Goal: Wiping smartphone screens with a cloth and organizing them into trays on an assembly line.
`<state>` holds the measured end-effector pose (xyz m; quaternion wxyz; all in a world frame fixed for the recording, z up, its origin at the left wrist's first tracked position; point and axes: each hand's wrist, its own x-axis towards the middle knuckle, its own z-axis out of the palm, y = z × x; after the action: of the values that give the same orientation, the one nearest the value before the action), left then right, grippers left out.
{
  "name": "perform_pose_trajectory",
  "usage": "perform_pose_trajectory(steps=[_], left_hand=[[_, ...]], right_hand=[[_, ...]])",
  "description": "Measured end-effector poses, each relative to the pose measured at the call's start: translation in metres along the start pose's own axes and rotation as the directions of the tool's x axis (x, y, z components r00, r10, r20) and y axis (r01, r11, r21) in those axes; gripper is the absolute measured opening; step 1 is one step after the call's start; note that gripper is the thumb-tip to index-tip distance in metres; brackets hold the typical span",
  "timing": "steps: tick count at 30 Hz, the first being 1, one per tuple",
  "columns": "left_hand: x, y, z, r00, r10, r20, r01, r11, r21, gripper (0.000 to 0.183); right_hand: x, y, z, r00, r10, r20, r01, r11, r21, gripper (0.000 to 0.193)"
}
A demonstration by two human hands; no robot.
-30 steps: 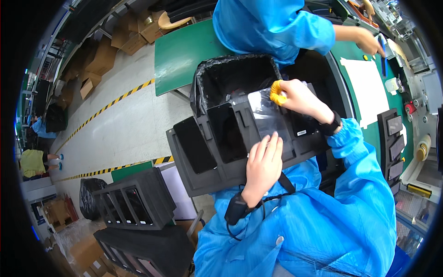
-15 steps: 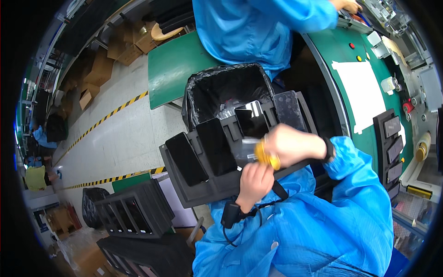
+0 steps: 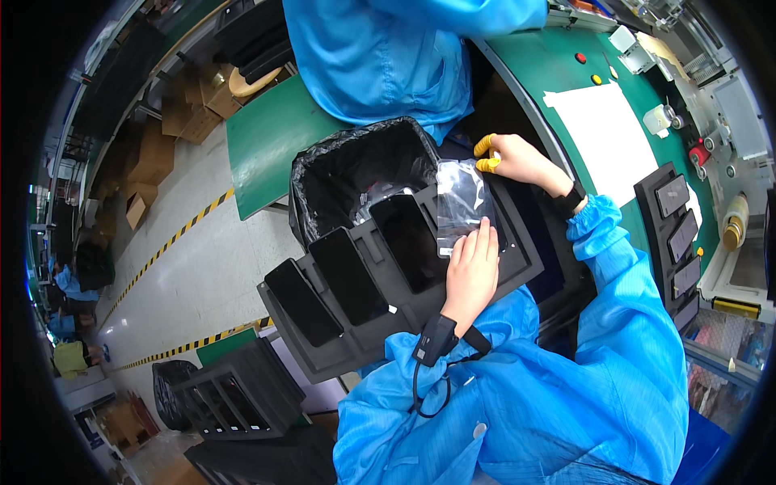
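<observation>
My left hand [image 3: 473,279] lies with fingers stretched over the lower end of a clear plastic film [image 3: 462,194]. That film sits over the rightmost slot of a black foam tray [image 3: 380,327]; what is beneath it is partly hidden. My right hand [image 3: 521,162] wears yellow finger cots on thumb and forefinger. Its fingertips are apart beside the film's upper right corner, and I cannot tell whether the thumb touches it. Dark smartphones fill the tray's other slots: a left one [image 3: 303,303], a middle one [image 3: 349,275] and one by my left hand [image 3: 408,242].
A bin lined with a black bag [image 3: 303,186] stands behind the tray. Beyond it, a person in a blue smock [image 3: 380,65] works near a green bench [image 3: 525,69]. Another phone tray [image 3: 647,194] rests on that bench. More trays [image 3: 230,396] are stacked lower left.
My hands have separated. The right moved up and right to the film's upper corner; the left moved onto its lower end. The third phone's face is now uncovered. The whole view has shifted.
</observation>
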<state>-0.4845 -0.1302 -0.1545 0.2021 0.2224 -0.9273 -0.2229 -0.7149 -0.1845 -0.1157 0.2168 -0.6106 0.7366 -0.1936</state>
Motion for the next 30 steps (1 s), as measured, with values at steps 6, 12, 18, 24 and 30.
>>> perform_pose_trajectory(steps=[6, 12, 18, 24, 30], left_hand=[[-0.002, -0.001, 0.001, 1.000, 0.003, -0.020, -0.004, 0.999, -0.040, 0.050], [-0.029, -0.008, -0.025, 0.822, -0.304, -0.481, 0.220, 0.949, -0.224, 0.094], [-0.027, -0.014, -0.073, 0.992, -0.109, -0.059, 0.076, 0.912, -0.403, 0.041], [-0.020, -0.013, -0.107, 0.938, -0.013, -0.346, -0.126, 0.917, -0.377, 0.023], [0.056, -0.084, -0.167, 0.715, -0.436, -0.546, 0.266, 0.893, -0.364, 0.013]], right_hand=[[-0.016, -0.015, 0.010, 0.988, -0.052, -0.147, 0.017, 0.972, -0.234, 0.017], [-0.094, -0.087, -0.011, 0.706, -0.694, 0.139, 0.702, 0.660, -0.268, 0.018], [-0.144, -0.095, -0.029, 0.676, -0.737, 0.015, 0.711, 0.647, -0.275, 0.034], [-0.164, -0.091, -0.025, 0.825, -0.540, -0.165, 0.563, 0.807, 0.176, 0.034], [-0.134, -0.068, 0.011, 0.940, 0.084, -0.331, -0.111, 0.992, -0.062, 0.062]])
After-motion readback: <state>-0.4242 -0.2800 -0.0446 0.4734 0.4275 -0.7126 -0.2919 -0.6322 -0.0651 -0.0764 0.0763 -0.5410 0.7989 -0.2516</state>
